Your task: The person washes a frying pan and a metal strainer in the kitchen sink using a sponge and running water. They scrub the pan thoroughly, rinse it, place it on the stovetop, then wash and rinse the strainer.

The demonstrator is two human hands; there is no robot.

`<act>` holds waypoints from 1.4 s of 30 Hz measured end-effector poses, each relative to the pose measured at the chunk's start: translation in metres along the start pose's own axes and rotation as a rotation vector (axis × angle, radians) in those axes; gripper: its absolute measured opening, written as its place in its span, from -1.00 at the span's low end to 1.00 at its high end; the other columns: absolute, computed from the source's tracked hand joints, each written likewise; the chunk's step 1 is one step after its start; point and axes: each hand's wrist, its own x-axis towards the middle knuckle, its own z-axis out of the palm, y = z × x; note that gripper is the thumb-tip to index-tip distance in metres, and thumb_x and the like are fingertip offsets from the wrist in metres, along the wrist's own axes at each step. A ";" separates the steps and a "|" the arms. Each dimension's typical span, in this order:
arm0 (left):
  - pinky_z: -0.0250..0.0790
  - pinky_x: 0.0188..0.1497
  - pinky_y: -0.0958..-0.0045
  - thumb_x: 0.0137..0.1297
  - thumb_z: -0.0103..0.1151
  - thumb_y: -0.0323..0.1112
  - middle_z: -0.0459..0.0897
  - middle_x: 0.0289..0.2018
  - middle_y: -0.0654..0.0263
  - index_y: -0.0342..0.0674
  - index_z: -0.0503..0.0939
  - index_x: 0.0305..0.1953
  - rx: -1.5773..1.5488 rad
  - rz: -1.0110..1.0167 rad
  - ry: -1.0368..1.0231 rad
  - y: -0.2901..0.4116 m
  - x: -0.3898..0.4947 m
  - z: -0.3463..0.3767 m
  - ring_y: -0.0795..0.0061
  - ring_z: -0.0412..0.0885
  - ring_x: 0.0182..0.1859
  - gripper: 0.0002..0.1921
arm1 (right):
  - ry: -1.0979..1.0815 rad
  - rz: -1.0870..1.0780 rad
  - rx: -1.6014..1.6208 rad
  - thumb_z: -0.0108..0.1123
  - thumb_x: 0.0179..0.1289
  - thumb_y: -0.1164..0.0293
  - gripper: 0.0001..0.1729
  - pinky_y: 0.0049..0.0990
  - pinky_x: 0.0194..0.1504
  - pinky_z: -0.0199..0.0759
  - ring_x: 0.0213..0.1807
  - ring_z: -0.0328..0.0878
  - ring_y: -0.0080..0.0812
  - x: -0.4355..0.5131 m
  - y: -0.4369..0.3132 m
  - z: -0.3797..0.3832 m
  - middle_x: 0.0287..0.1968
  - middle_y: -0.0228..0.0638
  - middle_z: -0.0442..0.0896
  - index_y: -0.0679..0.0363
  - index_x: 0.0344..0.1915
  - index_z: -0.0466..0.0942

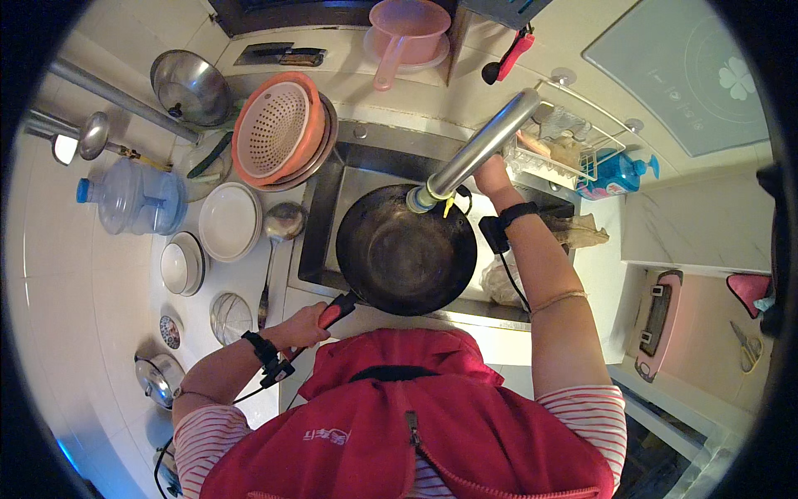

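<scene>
My left hand (pixel 307 325) grips the black-and-red handle (pixel 337 311) of a dark wok (pixel 408 249). The wok sits over the steel sink (pixel 324 218), tilted so that I look into its bare, worn inside. Above its far rim hangs the end of a thick metal faucet (pixel 477 150). My right hand (pixel 490 174) reaches behind this faucet, near the wire caddy (pixel 561 162). Its fingers are mostly hidden, so I cannot tell what they touch. A clear plastic bag (pixel 502 280) lies in the sink's right part.
Left of the sink stand nested colanders (pixel 277 131), white plates (pixel 227 221), bowls (pixel 181 267), a ladle (pixel 284 221), a wire strainer (pixel 230 318) and a water jug (pixel 140 196). Knives (pixel 280 55) and a pink dipper (pixel 408 31) lie behind. Blue detergent (pixel 614 171) is at right.
</scene>
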 end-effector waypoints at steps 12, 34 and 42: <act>0.43 -0.44 0.26 0.00 0.23 -0.41 0.56 -0.46 0.07 -0.34 0.34 -0.07 0.134 0.030 0.044 0.009 0.004 -0.007 0.22 0.60 -0.47 -0.56 | -0.262 0.023 -0.179 0.05 0.18 0.52 -0.73 -0.22 -0.14 0.52 -0.22 0.62 0.00 -0.020 -0.013 -0.006 -0.24 -0.01 0.65 0.21 -0.12 0.59; 0.39 -0.15 -0.01 0.08 0.22 -0.23 0.60 -0.30 -0.13 -0.27 0.32 -0.01 0.445 0.129 0.266 -0.025 0.035 -0.002 -0.17 0.56 -0.20 -0.52 | -0.157 0.810 0.898 -0.04 0.38 0.45 -0.77 -0.42 -0.28 0.55 -0.39 0.61 -0.33 -0.084 0.050 -0.053 -0.40 -0.23 0.59 0.42 -0.11 0.44; 0.40 -0.05 0.14 0.04 0.32 -0.07 0.61 -0.17 -0.06 -0.31 0.48 -0.04 0.418 0.259 0.153 -0.021 0.075 -0.005 -0.10 0.56 -0.11 -0.47 | -0.302 0.794 0.722 0.11 0.20 0.50 -0.83 -0.43 -0.50 0.52 -0.53 0.61 -0.36 -0.081 0.030 -0.140 -0.54 -0.17 0.61 0.43 -0.40 0.54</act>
